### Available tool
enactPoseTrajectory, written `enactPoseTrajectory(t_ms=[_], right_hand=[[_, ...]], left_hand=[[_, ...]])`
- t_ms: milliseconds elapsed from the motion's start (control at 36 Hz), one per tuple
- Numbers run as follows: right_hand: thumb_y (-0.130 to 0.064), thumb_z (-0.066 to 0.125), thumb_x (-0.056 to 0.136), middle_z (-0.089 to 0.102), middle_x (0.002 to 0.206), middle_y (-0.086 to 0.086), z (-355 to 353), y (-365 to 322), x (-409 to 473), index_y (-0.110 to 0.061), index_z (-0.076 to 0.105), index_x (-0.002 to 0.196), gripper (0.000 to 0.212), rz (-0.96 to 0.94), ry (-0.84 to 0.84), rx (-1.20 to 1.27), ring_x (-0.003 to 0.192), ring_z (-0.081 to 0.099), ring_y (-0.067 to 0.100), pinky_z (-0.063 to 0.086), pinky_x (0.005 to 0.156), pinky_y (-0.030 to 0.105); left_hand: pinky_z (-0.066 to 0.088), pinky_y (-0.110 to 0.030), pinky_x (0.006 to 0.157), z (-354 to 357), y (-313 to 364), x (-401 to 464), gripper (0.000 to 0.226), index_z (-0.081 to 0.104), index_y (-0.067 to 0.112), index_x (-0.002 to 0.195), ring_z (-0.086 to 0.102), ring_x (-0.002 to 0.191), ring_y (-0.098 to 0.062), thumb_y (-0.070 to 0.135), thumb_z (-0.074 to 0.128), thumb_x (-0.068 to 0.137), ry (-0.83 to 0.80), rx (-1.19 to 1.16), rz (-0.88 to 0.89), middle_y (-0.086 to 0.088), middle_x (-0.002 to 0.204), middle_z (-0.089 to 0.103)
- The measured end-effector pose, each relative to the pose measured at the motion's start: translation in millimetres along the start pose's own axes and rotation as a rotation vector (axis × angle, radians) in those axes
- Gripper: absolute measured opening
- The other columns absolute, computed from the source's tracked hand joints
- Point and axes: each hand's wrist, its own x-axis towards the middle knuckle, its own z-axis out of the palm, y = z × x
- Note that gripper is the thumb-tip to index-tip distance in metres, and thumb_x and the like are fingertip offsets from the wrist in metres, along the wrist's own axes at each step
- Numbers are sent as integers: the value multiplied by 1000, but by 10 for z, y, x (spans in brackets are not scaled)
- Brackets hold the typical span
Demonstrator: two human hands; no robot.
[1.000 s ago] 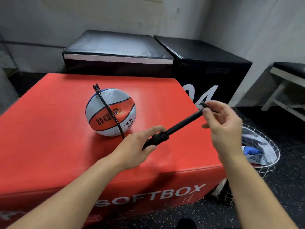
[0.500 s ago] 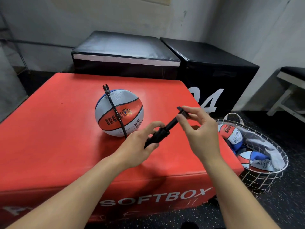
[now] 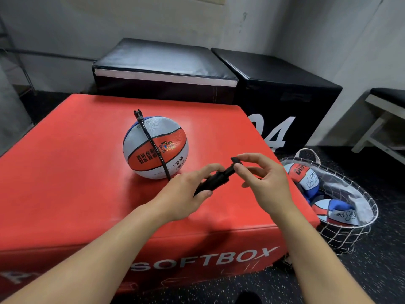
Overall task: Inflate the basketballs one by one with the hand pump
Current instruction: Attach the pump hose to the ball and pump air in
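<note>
left hand [image 3: 186, 195] grips pump [image 3: 213, 181] | right hand [image 3: 266, 183] pinches its handle | my worry: hose [image 3: 153, 145] needle (top of basketball [image 3: 155, 148]) pops out under jerky strokes

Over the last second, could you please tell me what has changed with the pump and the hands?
The right hand has pushed the pump handle in toward the left hand, so the long exposed rod has nearly vanished into the pump barrel. Nothing was let go: the left hand grips the barrel and the right fingers pinch the handle throughout. The basketball stayed on the red box with the hose across it.
</note>
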Motion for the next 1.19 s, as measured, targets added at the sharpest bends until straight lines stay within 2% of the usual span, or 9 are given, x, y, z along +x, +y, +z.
enactPoseTrajectory(t_ms=[167, 333, 444, 667, 806, 861, 1000, 1111, 1194], right_hand=[[-11, 71, 99, 78, 107, 6, -298, -84, 142, -9, 76, 113, 15, -92, 244, 145, 92, 72, 17, 57, 69, 28], [-18, 69, 102, 79, 100, 1, -437, -195, 184, -12, 76, 117, 18, -135, 381, 220, 89, 72, 22, 61, 75, 33], [-20, 67, 104, 79, 104, 0, -213, -247, 184, -17, 78, 114, 15, -159, 345, 153, 96, 74, 17, 62, 73, 31], [-19, 73, 98, 79, 103, -9, 208, -125, 151, -29, 79, 104, 13, -128, 137, 1, 97, 74, 18, 60, 77, 56], [-13, 78, 93, 78, 103, -14, 330, -78, 59, -26, 79, 103, 16, -84, 37, -45, 95, 73, 5, 49, 70, 13], [-16, 79, 93, 77, 106, -15, 336, -49, 20, -28, 77, 105, 17, -72, 5, -61, 99, 72, 3, 49, 72, 11], [-19, 78, 95, 74, 115, -18, 289, 4, -55, -31, 72, 112, 22, -70, -23, -74, 106, 70, 2, 50, 74, 13], [-21, 77, 95, 75, 112, -19, 179, 0, -92, -33, 71, 112, 22, -81, -12, -99, 105, 71, 0, 52, 75, 20], [-21, 75, 97, 74, 112, -19, 59, -15, -61, -34, 71, 114, 21, -91, 45, -54, 109, 71, 7, 60, 82, 38]], left_hand=[[56, -42, 99, -2, 22, -23, 68, 38, 61, 141, 72, 112, -17, 17, 68, 99, -4, -9, -3, 5, 132, 69], [56, -41, 97, -22, 8, -45, 68, 37, 61, 141, 72, 108, -17, 16, 67, 99, -2, -4, 1, 4, 130, 69], [59, -41, 89, -49, -33, -60, 67, 41, 58, 139, 68, 77, -2, 12, 67, 98, 25, -46, 8, 6, 121, 69], [56, -47, 97, -58, -120, -46, 68, 42, 56, 137, 73, 97, -14, 9, 68, 96, 47, -120, -22, 7, 121, 70], [56, -47, 98, -53, -122, -22, 69, 41, 56, 139, 73, 97, -15, 10, 68, 96, 44, -117, -29, 9, 121, 70], [57, -47, 97, -47, -105, -15, 70, 40, 57, 141, 73, 98, -13, 11, 68, 96, 44, -105, -29, 9, 121, 70], [58, -47, 95, -37, -66, -8, 70, 41, 59, 140, 73, 101, -14, 12, 67, 97, 32, -98, -31, 7, 125, 69], [62, -45, 85, -31, -43, -17, 69, 41, 60, 139, 71, 87, -7, 12, 67, 97, 22, -53, -17, 8, 123, 69], [61, -43, 88, -22, -19, -17, 70, 41, 60, 139, 73, 99, -10, 12, 67, 97, 15, -38, -14, 7, 124, 69]])
